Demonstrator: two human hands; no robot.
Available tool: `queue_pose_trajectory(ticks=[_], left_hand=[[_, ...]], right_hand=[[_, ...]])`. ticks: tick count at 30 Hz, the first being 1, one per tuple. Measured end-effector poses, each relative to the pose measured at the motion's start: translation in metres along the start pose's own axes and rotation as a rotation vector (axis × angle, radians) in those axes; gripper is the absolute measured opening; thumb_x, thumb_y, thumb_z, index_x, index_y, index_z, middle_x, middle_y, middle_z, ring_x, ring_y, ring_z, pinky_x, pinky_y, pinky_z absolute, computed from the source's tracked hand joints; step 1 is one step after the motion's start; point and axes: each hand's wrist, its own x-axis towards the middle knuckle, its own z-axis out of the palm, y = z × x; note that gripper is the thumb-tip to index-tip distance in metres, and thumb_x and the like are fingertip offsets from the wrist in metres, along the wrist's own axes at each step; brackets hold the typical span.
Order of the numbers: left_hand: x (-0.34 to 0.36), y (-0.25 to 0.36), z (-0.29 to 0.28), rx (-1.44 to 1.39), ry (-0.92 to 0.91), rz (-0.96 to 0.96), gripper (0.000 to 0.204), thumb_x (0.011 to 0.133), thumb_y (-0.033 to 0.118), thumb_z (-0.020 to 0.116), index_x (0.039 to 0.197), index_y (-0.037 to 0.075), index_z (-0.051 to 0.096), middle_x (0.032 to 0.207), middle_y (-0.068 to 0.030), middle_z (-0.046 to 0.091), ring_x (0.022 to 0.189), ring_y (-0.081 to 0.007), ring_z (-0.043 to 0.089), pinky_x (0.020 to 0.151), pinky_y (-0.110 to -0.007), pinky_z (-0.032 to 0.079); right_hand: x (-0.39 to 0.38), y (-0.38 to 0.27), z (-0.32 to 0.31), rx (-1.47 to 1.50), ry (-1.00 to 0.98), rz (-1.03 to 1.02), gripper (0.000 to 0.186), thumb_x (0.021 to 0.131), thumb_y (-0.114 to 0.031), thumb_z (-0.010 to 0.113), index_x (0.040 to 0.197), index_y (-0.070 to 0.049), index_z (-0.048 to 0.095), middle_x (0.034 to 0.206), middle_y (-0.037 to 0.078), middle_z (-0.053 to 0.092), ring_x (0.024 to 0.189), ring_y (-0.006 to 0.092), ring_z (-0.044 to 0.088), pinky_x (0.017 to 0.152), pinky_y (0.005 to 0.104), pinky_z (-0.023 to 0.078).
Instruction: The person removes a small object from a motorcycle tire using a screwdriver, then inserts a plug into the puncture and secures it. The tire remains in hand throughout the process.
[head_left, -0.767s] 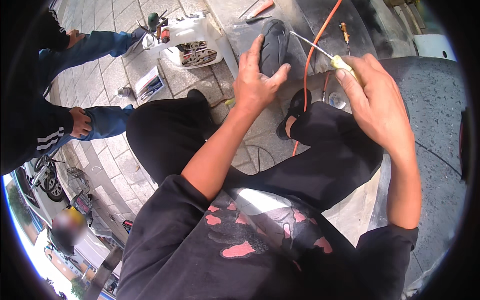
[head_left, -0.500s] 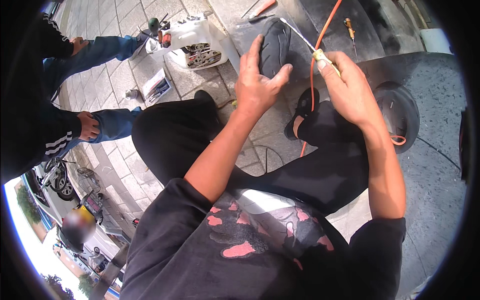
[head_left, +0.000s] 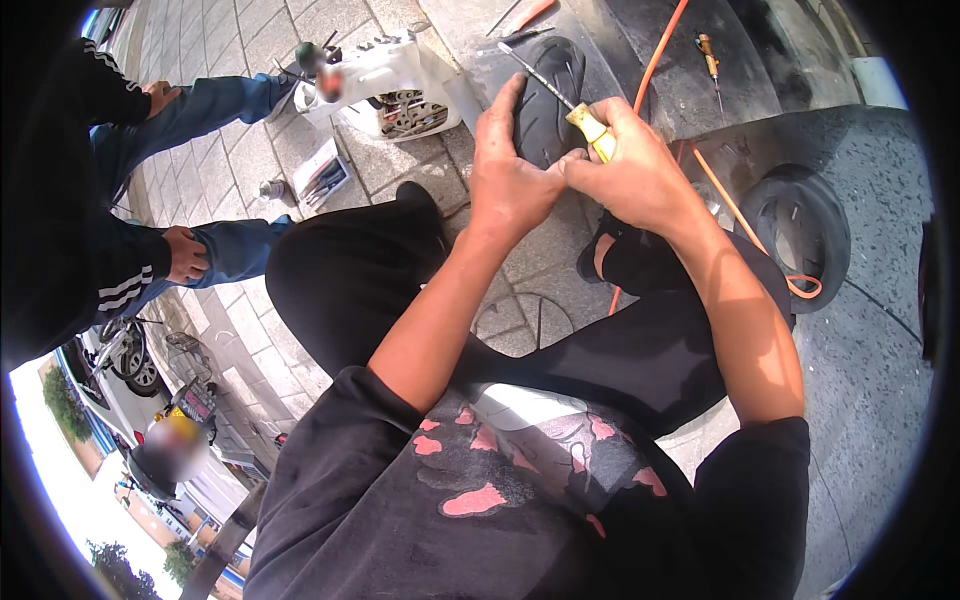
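My left hand [head_left: 508, 185] grips the near end of a black, grooved tyre [head_left: 548, 100], fingers along its left side and thumb toward the right. My right hand [head_left: 630, 170] is closed round the yellow, see-through handle of a screwdriver-like tool [head_left: 590, 130]. The tool's thin metal shaft slants up and left across the tyre, its pale tip over the far left part. The two thumbs meet or nearly meet at the tyre's near right side. Whether the tip touches the rubber I cannot tell.
An orange hose [head_left: 655, 60] runs past my right hand. A second screwdriver [head_left: 708, 60] lies on the dark surface at the far right. A black tyre [head_left: 800, 235] rests at the right. A white container of tools [head_left: 405, 85] stands far left, near a person's legs [head_left: 235, 110].
My right hand has moved left toward my left hand. The tool's shaft, which was at the tyre's right edge, now lies across the tyre. My left hand keeps its grip.
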Motion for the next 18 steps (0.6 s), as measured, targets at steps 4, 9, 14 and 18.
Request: queue_pose_trajectory(ticks=[4, 9, 14, 18], left_hand=[[0.000, 0.001, -0.007, 0.050, -0.054, 0.018, 0.113, 0.080, 0.012, 0.100, 0.175, 0.001, 0.039, 0.163, -0.0228, 0.053, 0.151, -0.0348, 0.059, 0.127, -0.044, 0.052], [-0.002, 0.006, -0.014, 0.113, -0.063, 0.076, 0.114, 0.080, 0.012, 0.099, 0.176, -0.001, 0.038, 0.163, -0.0251, 0.051, 0.153, -0.0374, 0.056, 0.128, -0.046, 0.050], [-0.004, 0.002, -0.013, 0.076, -0.046, 0.104, 0.112, 0.078, 0.010, 0.097, 0.174, 0.001, 0.041, 0.161, -0.0266, 0.052, 0.152, -0.0427, 0.055, 0.129, -0.048, 0.050], [-0.011, -0.004, -0.012, 0.114, -0.053, 0.139, 0.114, 0.078, 0.012, 0.098, 0.175, 0.004, 0.039, 0.161, -0.0263, 0.051, 0.152, -0.0441, 0.055, 0.128, -0.048, 0.050]], right_hand=[[-0.004, -0.026, 0.001, -0.142, -0.005, 0.054, 0.071, 0.088, -0.026, 0.086, 0.142, 0.011, 0.059, 0.123, 0.027, 0.078, 0.114, 0.0339, 0.080, 0.097, 0.0439, 0.061], [-0.005, -0.029, 0.002, -0.114, -0.024, 0.084, 0.073, 0.089, -0.027, 0.087, 0.144, 0.011, 0.058, 0.127, 0.031, 0.078, 0.119, 0.0387, 0.080, 0.100, 0.0454, 0.061], [-0.006, -0.022, 0.014, -0.146, 0.054, 0.041, 0.074, 0.089, -0.028, 0.086, 0.146, 0.009, 0.058, 0.124, 0.030, 0.079, 0.117, 0.0397, 0.080, 0.101, 0.0454, 0.061], [-0.008, -0.029, 0.024, -0.142, 0.149, 0.068, 0.071, 0.089, -0.029, 0.087, 0.143, 0.008, 0.061, 0.120, 0.027, 0.081, 0.116, 0.0379, 0.080, 0.101, 0.0452, 0.061]])
